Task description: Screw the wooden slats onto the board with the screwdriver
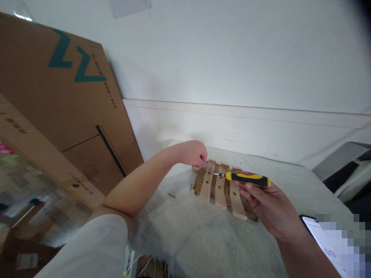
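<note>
R hand had its grip round a yellow-and-black screwdriver, tip by the L-most slat. L hand was curled at that slat's far end; couldn't tell if gripping anything. Three wooden slats already lay across a brown board on the counter. Dark spots: screw heads or holes, unclear. Two loose screws nearby, so prob. some fastening left.

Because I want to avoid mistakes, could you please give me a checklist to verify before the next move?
1. Screwdriver held in right hand: ok.
2. Left hand near the leftmost slat: ok.
3. Something pinched in the left hand: cannot tell.
4. Screwdriver tip touching a slat: cannot tell.
5. Loose metal put away: not ok; a thin metal piece lies on the table.
6. Phone apart from the slats: ok.
</note>
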Demonstrator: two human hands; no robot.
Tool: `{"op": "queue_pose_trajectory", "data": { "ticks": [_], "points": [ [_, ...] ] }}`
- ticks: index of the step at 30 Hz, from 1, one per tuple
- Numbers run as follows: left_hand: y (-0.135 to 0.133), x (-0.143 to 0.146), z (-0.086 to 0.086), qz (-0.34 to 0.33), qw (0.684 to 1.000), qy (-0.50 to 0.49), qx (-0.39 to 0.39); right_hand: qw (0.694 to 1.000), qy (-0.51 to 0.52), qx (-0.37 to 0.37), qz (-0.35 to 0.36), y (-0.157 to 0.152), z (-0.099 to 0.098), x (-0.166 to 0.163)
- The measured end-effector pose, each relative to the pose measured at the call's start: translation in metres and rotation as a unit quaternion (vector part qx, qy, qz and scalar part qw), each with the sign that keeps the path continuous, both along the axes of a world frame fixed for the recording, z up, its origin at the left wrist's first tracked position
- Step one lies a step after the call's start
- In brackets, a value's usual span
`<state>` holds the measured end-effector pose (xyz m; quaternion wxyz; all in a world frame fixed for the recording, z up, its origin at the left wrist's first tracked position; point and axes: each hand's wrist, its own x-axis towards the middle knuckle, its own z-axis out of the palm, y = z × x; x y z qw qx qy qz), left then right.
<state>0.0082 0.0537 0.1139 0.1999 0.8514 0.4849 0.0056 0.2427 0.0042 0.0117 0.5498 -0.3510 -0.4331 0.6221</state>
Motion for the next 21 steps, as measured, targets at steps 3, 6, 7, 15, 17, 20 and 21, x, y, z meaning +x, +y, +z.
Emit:
{"op": "queue_pose_trajectory", "data": {
  "ticks": [3,6,7,15,17,20,21],
  "points": [
    [0.013,-0.003,-0.015,0.017,0.992,0.09,-0.084,1.0,-0.002,-0.002,0.006,0.0,-0.001,0.0],
    [0.026,-0.004,-0.039,0.022,0.978,0.132,-0.158,1.0,0.014,-0.003,-0.007,0.003,-0.002,0.001],
    [0.029,-0.004,-0.047,0.024,0.973,0.144,-0.179,1.0,0.024,-0.001,-0.017,0.004,-0.003,0.002],
    [0.041,-0.01,-0.061,0.025,0.959,0.176,-0.222,0.997,0.057,0.008,-0.057,0.008,-0.004,0.005],
    [0.041,-0.011,-0.055,0.025,0.968,0.165,-0.187,0.997,0.051,0.011,-0.052,0.008,-0.004,0.004],
    [0.043,-0.009,-0.049,0.033,0.982,0.152,-0.107,0.997,0.05,0.008,-0.05,0.009,-0.006,0.004],
    [0.043,-0.008,-0.049,0.037,0.985,0.153,-0.077,0.997,0.05,0.007,-0.051,0.009,-0.007,0.004]
  ]
}}
